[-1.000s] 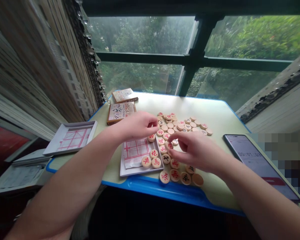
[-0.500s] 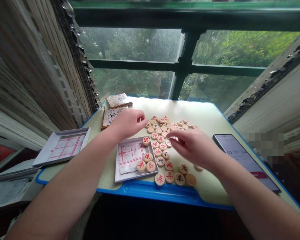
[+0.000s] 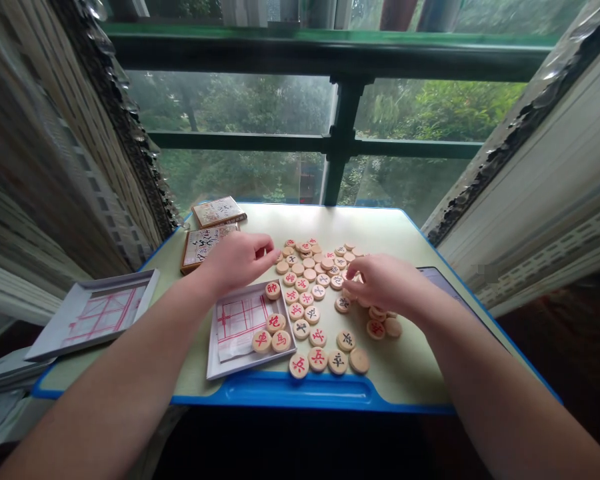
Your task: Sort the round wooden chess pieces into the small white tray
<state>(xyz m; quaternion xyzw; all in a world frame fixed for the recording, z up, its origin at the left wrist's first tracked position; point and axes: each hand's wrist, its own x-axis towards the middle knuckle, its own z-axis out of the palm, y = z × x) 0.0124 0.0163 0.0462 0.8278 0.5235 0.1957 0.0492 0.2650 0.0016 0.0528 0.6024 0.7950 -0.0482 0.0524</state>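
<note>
Many round wooden Chinese chess pieces (image 3: 307,298) with red or black characters lie across the table, some blank side up. My left hand (image 3: 240,259) hovers at the left edge of the spread, its fingers curled in; whatever lies inside them is hidden. Over the right part of the pieces is my right hand (image 3: 383,283), thumb and forefinger bent but apart, close to a few pieces. More pieces (image 3: 376,328) cluster below that palm, partly covered. Between my arms, a shallow white box tray (image 3: 251,370) holds several red-marked pieces on a folded, red-lined sheet.
A second white box part (image 3: 150,283) with a red-lined sheet overhangs the left table edge. Two printed boxes (image 3: 220,212) (image 3: 200,248) stand at the back left. A phone (image 3: 443,280) lies partly behind my right arm. Blue trim (image 3: 295,393) edges the table; curtains flank the window.
The view has shifted, so the table sits further left. My right hand has moved right relative to the pieces, and a cluster now shows beneath it. My left hand stays nearly in place.
</note>
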